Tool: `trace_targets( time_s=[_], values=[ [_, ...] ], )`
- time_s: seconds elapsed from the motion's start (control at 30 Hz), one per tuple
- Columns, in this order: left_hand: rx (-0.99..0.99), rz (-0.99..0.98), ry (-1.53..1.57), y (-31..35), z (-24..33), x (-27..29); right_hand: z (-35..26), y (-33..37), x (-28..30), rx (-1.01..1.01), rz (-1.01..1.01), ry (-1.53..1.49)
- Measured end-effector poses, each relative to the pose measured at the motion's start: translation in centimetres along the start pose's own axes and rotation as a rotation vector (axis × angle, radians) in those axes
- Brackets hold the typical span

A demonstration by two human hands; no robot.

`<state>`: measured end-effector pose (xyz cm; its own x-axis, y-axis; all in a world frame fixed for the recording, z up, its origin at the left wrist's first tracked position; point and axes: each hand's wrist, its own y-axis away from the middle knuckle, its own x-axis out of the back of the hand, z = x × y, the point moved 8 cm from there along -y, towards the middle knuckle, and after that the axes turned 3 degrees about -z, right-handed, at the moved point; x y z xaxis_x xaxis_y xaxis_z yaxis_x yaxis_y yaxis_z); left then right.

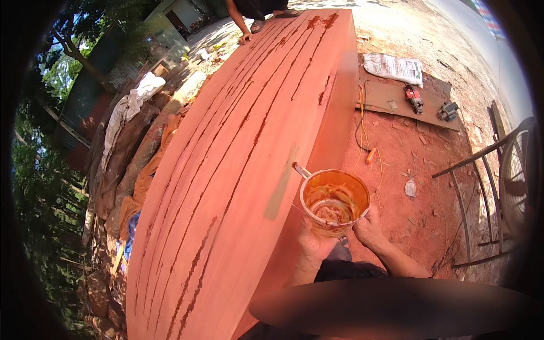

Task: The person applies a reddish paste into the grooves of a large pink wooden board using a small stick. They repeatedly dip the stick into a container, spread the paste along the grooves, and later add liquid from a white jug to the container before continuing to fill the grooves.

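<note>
Both my hands hold a small bucket (334,196) tilted so its inside shows. A wet orange-brown coating smears its inner walls and bottom. My left hand (315,242) supports it from below on the left, and my right hand (369,228) grips its lower right side. A pale stick-like piece (301,170) with a dark tip juts from the bucket's left rim; its kind is not clear. Beside the bucket lies a large reddish wooden slab (226,153) with long dark-brown wet streaks. A flat greenish strip (280,190) rests near its right edge.
Another person's hand (245,38) touches the slab's far end. On the right, a power tool (414,98) and a grey machine part (447,111) lie on a board (379,101) near a white sack (394,68). Cables cross the red ground. A metal-framed fan (513,175) stands far right.
</note>
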<state>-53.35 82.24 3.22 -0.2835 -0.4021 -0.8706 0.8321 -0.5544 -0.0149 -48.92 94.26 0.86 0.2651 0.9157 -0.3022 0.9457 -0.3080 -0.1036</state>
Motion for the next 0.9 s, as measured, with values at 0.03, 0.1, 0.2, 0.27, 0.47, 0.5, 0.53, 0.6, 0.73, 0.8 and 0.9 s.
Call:
trace_targets(
  time_s=[0.03, 0.1, 0.2, 0.27, 0.47, 0.5, 0.53, 0.6, 0.73, 0.8, 0.9],
  values=[
    [0.028, -0.072, 0.041, -1.0, 0.2, -0.5, -0.4, -0.9, -0.4, 0.038, -0.015, 0.028],
    [0.04, -0.026, 0.058, -1.9, 0.5, -0.1, -1.3, -2.4, -1.0, 0.109, -0.075, 0.157],
    [0.056, 0.043, 0.058, -2.9, 0.9, 0.8, -1.0, -3.3, -1.2, 0.016, -0.097, 0.113],
    [0.019, 0.074, 0.022, -3.2, 1.4, 1.1, -0.9, -3.8, -1.5, -0.016, -0.114, 0.036],
    [-0.13, 0.176, -0.022, -4.2, 2.4, 0.5, -1.7, -5.8, -0.9, -0.123, -0.192, 0.059],
    [-0.163, 0.168, -0.02, -4.3, 2.8, 0.2, -2.1, -6.2, 0.1, -0.2, -0.263, 0.21],
    [-0.165, 0.144, 0.035, -4.4, 3.1, -0.1, -2.5, -6.4, 1.2, -0.293, -0.337, 0.356],
    [-0.181, 0.101, 0.172, -4.4, 4.0, -0.6, -5.1, -7.9, 3.7, -0.388, -0.329, 0.12],
    [-0.318, 0.217, 0.111, -3.9, 7.3, 0.0, -14.8, -10.2, 5.8, -0.321, -0.516, -0.244],
    [-0.389, 0.224, 0.052, -4.0, 9.0, -0.2, -19.6, -9.6, 4.2, -0.285, -0.839, -0.3],
    [-0.462, 0.149, -0.093, -4.3, 10.5, -1.1, -22.9, -10.5, 1.9, -0.317, -1.054, -0.403]
  ],
)
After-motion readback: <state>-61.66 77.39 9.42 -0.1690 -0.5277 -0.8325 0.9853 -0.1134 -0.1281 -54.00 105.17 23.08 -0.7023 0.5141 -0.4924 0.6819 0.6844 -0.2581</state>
